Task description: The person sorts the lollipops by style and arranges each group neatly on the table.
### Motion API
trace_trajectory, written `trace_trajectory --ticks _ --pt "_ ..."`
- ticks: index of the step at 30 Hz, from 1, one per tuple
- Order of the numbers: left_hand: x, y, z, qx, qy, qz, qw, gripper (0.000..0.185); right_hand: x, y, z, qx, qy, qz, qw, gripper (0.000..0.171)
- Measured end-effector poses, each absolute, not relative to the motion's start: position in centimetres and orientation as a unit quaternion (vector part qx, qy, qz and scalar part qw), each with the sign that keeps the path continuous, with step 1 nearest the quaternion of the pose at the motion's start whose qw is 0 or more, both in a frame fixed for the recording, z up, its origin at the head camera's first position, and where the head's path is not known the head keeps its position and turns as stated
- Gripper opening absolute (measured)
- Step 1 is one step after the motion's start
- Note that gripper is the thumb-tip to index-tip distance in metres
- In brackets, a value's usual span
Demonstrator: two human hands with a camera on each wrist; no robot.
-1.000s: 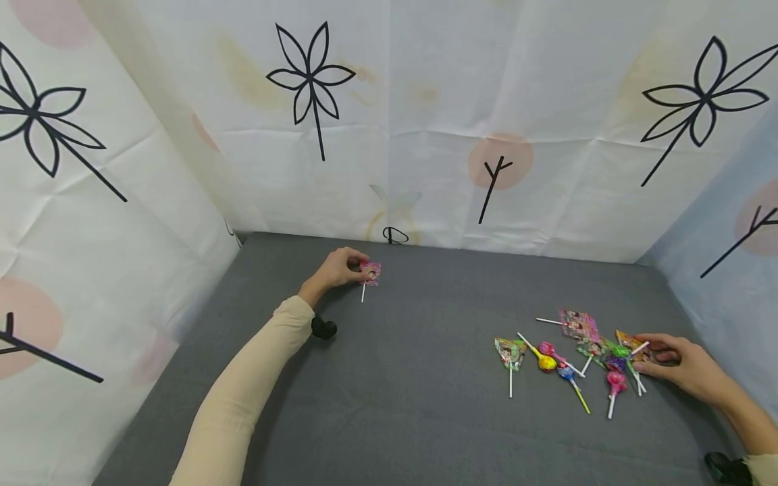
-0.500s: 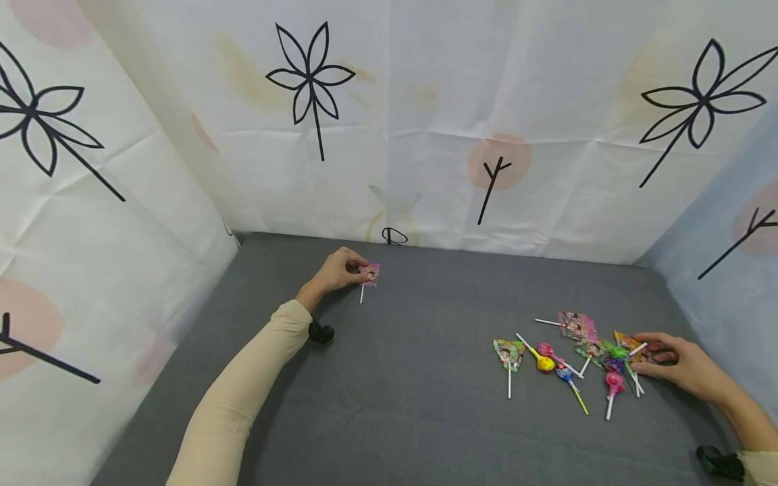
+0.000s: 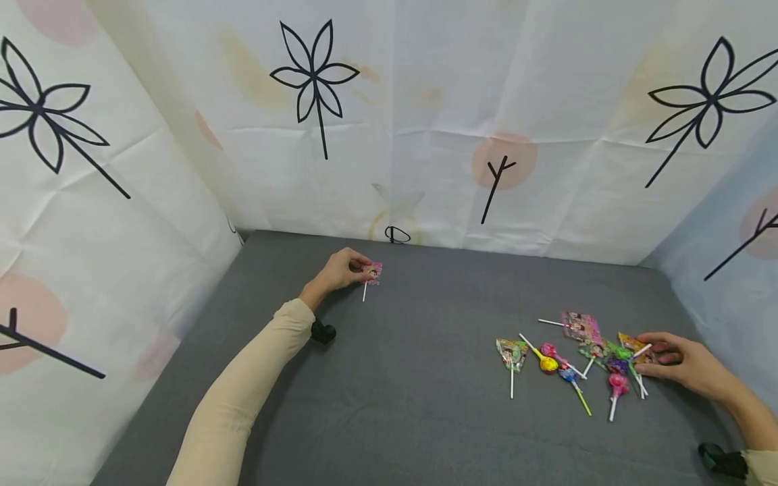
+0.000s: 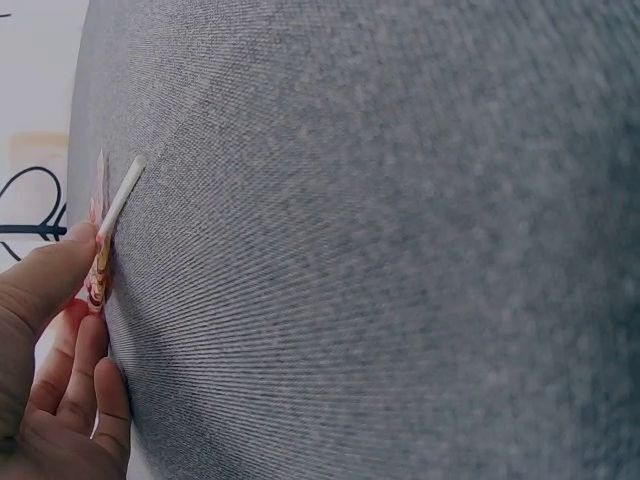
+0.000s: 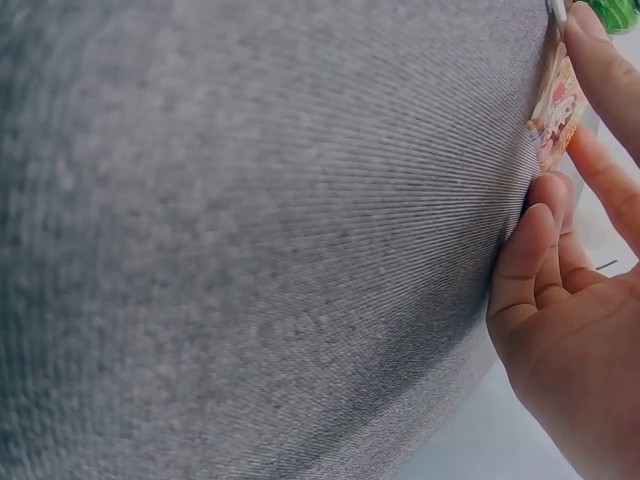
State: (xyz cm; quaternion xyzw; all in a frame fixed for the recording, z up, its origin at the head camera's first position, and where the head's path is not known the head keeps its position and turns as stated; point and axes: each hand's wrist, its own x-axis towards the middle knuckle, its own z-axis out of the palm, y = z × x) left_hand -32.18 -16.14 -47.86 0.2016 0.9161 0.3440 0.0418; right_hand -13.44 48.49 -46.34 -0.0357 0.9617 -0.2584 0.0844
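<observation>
Left hand point(image 3: 340, 268) still pinching pink-wrapped lollipop point(image 3: 372, 272) on grey mat point(image 3: 413, 378), unmoved; I'm keeping right hand point(image 3: 681, 364) gripping orange wrapper point(image 3: 632, 344) at lollipop pile point(image 3: 571, 354).

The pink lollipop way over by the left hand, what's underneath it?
Only the grey mat lies under the pink lollipop. The left hand pinches its wrapper, and the fingertips cover one edge, so nothing shows there.
</observation>
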Motion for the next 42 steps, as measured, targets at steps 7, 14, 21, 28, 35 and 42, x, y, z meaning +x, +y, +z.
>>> trace_trajectory --ticks 7,14,21,28,35,42 --pt "-32.1 -16.1 -47.9 0.197 0.917 0.342 0.053 0.036 -13.4 48.5 -46.3 -0.037 0.959 -0.267 0.091 0.064" --pt "-32.0 -16.2 -47.9 0.197 0.917 0.343 0.049 0.035 -13.6 48.6 -46.2 -0.045 0.958 -0.27 0.087 0.061" --pt "-32.0 -16.2 -47.9 0.196 0.916 0.346 0.049 0.034 -14.0 48.9 -46.4 -0.059 0.959 -0.265 0.077 0.054" --pt "-31.8 -16.2 -47.9 0.192 0.918 0.344 0.043 0.035 -13.9 48.6 -46.2 -0.038 0.964 -0.253 0.071 0.056" --pt "-31.7 -16.2 -47.8 0.19 0.919 0.341 0.046 0.034 -13.7 48.7 -46.1 -0.019 0.954 -0.288 0.077 0.058" --pt "-31.8 -16.2 -47.8 0.193 0.92 0.337 0.047 0.034 -13.0 49.2 -46.5 0.002 0.935 -0.348 0.07 0.058"
